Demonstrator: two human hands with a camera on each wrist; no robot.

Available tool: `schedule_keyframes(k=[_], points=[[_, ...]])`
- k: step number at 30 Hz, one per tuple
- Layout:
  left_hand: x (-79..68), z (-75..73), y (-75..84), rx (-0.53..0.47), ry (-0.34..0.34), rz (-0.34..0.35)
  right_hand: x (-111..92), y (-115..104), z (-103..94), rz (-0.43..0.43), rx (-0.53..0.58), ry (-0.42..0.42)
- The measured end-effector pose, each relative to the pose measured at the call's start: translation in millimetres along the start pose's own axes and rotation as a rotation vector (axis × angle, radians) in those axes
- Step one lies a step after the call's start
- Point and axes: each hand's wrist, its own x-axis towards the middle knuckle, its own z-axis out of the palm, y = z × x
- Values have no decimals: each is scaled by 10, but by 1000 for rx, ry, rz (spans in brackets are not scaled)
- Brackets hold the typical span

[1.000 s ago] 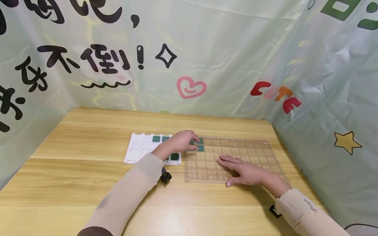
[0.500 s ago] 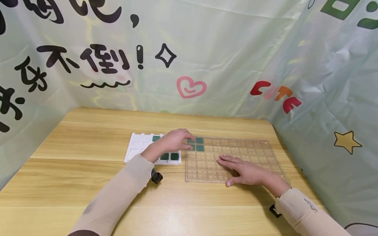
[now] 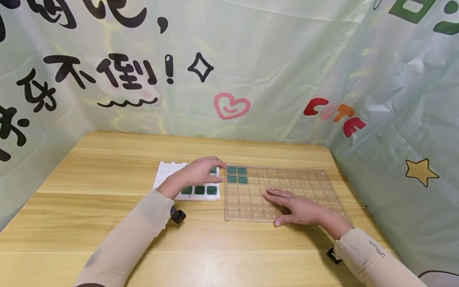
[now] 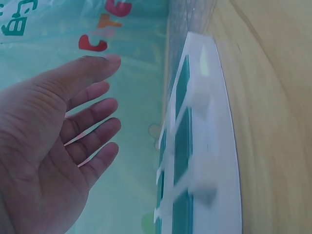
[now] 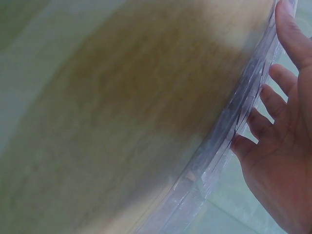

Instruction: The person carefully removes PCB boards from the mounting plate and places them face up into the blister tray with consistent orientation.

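Note:
My left hand (image 3: 195,173) hovers over the right part of a white tray (image 3: 162,175), fingers loosely bent and holding nothing. In the left wrist view that hand (image 4: 63,131) has its thumb apart from the fingers, beside the white tray (image 4: 219,146). Several green square chips (image 3: 211,190) sit in the tray's pockets; my hand covers some. To the right lies a clear plastic tray (image 3: 294,175) with many small pockets, and several green chips (image 3: 242,170) fill its far left corner. My right hand (image 3: 301,209) rests with spread fingers on the clear tray's near side.
Both trays lie on a wooden table (image 3: 222,255). Printed cloth (image 3: 269,71) hangs behind the table and along its sides. A black wrist mount (image 3: 178,215) sits under the left sleeve, another (image 3: 333,256) by the right cuff.
My left hand has moved left, from the clear tray's far left corner to above the white tray, uncovering the green chips in that corner. My right hand stays in place.

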Motion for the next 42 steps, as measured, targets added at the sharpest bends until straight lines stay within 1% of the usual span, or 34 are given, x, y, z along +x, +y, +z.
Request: schedule_keyframes(k=[7, 18, 26, 29, 35, 42], points=[[-124, -63, -106, 9, 3, -59, 6, -11, -11, 3, -1, -2], [-271, -163, -258, 4, 37, -96, 9, -5, -6, 14, 10, -14], [-352, -223, -336, -2, 29, -119, -3, -15, -5, 23, 7, -9], [-379, -235, -374, 2, 27, -130, -1, -19, -9, 19, 12, -5], [-420, -236, -505, 12, 29, -146, -1, -23, -16, 28, 15, -14], [-466, -236, -644, 10, 21, -186, -2, -16, -4, -6, 5, 10]])
